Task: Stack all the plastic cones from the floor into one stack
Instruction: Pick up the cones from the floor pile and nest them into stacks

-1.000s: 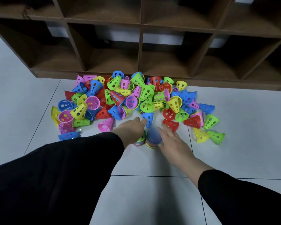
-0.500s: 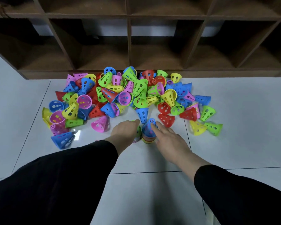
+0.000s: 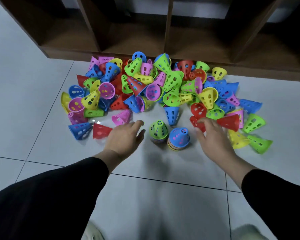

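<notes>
A floor (image 3: 33, 118) of pale grey glossy tiles, divided by thin dark grout lines, is seen filling most of the view. Along its far edge a dark brown wooden shelf unit (image 3: 166, 40) is set, split by upright panels into open compartments; a pale wall is glimpsed through the back of these.

Against the foot of the shelf unit a wide heap of plastic cones (image 3: 154, 87) is spread on the floor: perforated cones in blue, green, yellow, pink and red, lying tipped at all angles and overlapping one another.

Two black sleeves are extended from the near edge towards the heap. The left hand (image 3: 123, 139) is held low over the tiles just beside a red cone (image 3: 100, 131) lying on its side, with its fingers loosely spread and nothing gripped. The right hand (image 3: 213, 137) is laid on a second red cone (image 3: 197, 123) at the heap's near edge; its fingers are curved over that cone, though whether it is actually gripped cannot be told through the blur.

Between the hands, two short stacks are stood upright on the floor, just beside each other: a green-topped stack (image 3: 158, 131) and a blue-topped stack (image 3: 179, 138), with coloured rims layered beneath each.
</notes>
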Motion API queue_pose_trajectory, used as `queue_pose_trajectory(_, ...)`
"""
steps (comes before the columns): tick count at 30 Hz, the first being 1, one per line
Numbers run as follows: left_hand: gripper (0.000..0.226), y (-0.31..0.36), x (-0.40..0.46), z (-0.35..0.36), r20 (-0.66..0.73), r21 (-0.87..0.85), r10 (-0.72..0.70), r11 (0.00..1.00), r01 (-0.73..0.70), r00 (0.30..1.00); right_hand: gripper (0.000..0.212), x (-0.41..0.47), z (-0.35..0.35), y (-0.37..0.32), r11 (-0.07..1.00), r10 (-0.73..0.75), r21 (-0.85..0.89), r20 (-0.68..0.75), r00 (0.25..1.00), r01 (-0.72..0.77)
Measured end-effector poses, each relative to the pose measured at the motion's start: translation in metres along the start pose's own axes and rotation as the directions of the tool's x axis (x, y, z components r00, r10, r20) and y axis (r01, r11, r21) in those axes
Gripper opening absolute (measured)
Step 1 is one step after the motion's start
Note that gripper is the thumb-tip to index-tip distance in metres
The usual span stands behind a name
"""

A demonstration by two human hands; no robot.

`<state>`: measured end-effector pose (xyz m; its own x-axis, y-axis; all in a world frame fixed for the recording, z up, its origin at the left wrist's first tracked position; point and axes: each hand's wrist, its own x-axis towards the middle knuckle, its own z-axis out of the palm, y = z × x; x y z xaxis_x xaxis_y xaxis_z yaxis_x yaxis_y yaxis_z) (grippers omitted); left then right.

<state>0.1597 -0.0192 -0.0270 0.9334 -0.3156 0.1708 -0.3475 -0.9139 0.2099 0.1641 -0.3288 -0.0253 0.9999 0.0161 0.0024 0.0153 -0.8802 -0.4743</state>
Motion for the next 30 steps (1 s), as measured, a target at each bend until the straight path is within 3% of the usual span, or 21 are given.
queue_pose_trajectory(2,0.050,-0.042,-0.010,0.000,0.077,0.154,-0.169,0.976,0.156,0.983,0.048,0.025,0.005,0.019,0.991,0.091,-0.114,0.138,0.986,-0.075)
queue_pose_trajectory(4,0.080,-0.081,-0.019,0.000,0.226,0.326,-0.349,0.907,0.267,0.910,0.064,0.045,0.013,0.032,0.977,0.156,-0.188,0.283,0.946,-0.104)
queue_pose_trajectory(6,0.098,-0.108,-0.024,0.006,0.359,0.396,-0.394,0.885,0.245,0.846,0.069,0.057,0.025,0.039,0.967,0.207,-0.219,0.377,0.903,-0.130)
queue_pose_trajectory(8,0.094,-0.123,-0.023,0.014,0.429,0.410,-0.360,0.895,0.176,0.829,0.068,0.061,0.038,0.040,0.953,0.261,-0.253,0.412,0.873,-0.166)
queue_pose_trajectory(13,0.061,-0.127,0.004,0.022,0.388,0.402,-0.299,0.906,0.131,0.872,0.064,0.062,0.064,0.037,0.950,0.293,-0.204,0.324,0.900,-0.236)
queue_pose_trajectory(17,0.024,-0.121,0.003,0.022,0.419,0.531,-0.351,0.843,0.087,0.837,0.079,0.072,0.050,0.021,0.927,0.342,0.084,0.211,0.916,-0.366)
queue_pose_trajectory(21,0.051,-0.123,-0.011,0.010,0.379,0.613,-0.338,0.789,0.040,0.861,0.069,0.076,0.021,0.010,0.862,0.359,0.343,0.110,0.927,-0.374)
queue_pose_trajectory(24,0.061,-0.121,-0.027,-0.005,0.259,0.394,-0.222,0.913,0.107,0.940,0.049,0.071,0.002,-0.002,0.776,0.339,0.537,0.088,0.937,-0.332)
queue_pose_trajectory(26,0.063,-0.100,-0.028,-0.015,0.118,0.045,-0.264,0.965,0.260,0.957,0.038,0.062,-0.009,-0.015,0.714,0.298,0.652,0.045,0.953,-0.254)
queue_pose_trajectory(28,0.059,-0.064,-0.015,-0.022,0.050,-0.326,-0.380,0.868,0.374,0.924,0.033,0.050,-0.020,-0.030,0.692,0.244,0.704,-0.024,0.969,-0.157)
queue_pose_trajectory(30,0.045,-0.022,0.006,-0.021,0.010,-0.523,-0.398,0.780,0.344,0.918,0.032,0.035,-0.028,-0.042,0.683,0.185,0.728,-0.095,0.978,-0.058)
